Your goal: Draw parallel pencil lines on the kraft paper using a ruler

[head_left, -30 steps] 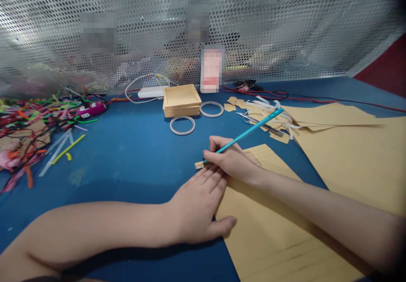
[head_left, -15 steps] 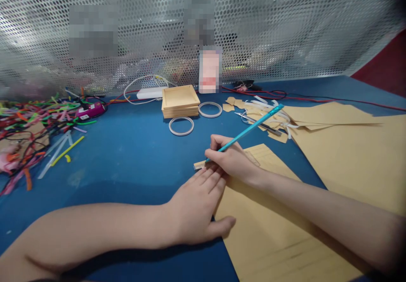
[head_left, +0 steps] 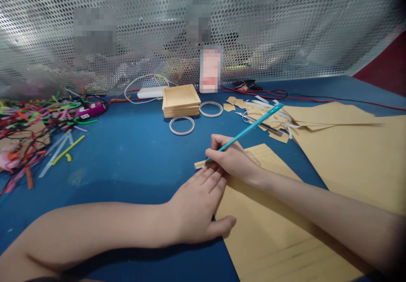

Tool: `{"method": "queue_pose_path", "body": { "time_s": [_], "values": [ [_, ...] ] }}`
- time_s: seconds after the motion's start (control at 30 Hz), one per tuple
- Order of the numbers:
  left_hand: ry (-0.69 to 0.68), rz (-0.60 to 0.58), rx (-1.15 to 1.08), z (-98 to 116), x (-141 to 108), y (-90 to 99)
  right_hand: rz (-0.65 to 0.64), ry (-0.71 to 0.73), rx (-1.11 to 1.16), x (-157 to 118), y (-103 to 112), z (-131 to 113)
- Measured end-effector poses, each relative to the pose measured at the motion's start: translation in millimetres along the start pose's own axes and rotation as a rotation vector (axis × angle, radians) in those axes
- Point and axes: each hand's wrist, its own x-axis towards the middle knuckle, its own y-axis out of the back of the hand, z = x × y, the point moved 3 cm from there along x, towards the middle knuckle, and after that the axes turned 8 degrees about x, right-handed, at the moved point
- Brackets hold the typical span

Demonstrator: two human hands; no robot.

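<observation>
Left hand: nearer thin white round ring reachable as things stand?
Probably yes: nothing raised appears between the left hand and the nearer thin white round ring, though it would have to leave the flat tan paper sheet.

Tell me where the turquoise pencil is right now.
In the head view, the turquoise pencil is slightly right of centre, held slanting in the right hand, with its lower end near the fingers of the left hand.

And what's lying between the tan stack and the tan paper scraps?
In the head view, a pale ring, the farther of two, lies on the blue table between the tan stack and the paper scraps.
</observation>
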Motion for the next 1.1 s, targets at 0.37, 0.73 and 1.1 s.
{"method": "queue_pose_path", "body": {
  "time_s": [0.37, 0.73, 1.1],
  "values": [
    [-0.004, -0.012, 0.001, 0, 0, 0.0, -0.004, -0.01, 0.016, 1, -2, -1],
    [0.006, -0.008, 0.016, 0, -1, -1.8, 0.048, 0.051, -0.039, 14, 17, -3],
    [0.004, -0.023, 0.006, 0, -1, -1.3, 0.034, 0.047, -0.152, 11, 14, 3]
  ]
}}
